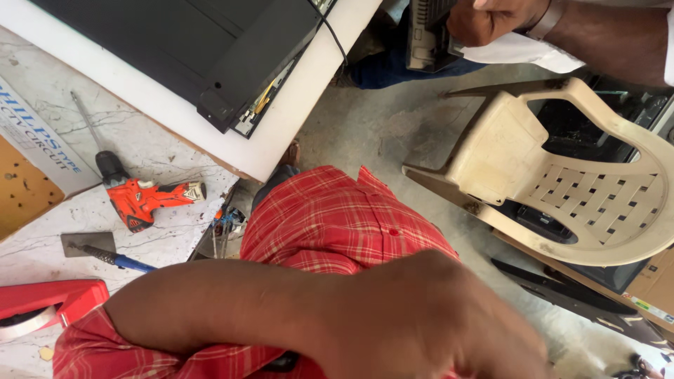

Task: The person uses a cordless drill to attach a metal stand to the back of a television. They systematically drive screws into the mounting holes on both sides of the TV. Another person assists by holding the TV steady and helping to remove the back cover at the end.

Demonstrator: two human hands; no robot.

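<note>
One hand (435, 323) (grip hidden, cannot tell) over the red shirt (330, 217) — one orange drill (144, 198), one chair (562, 168).

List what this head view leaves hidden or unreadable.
- Person's own hand: blurred, cut by the bottom edge; which hand and its grasp unclear.
- Other hand: not in view.
- Co-worker's hand: cut by the top edge.
- Black flat panel: cropped at top.
- Red tape dispenser: cut by the left edge.

The hand (428, 323) is blurred, its fingers cut off by the bottom edge, and beyond it a co-worker's hand (491, 20) is cropped by the top edge.
</note>
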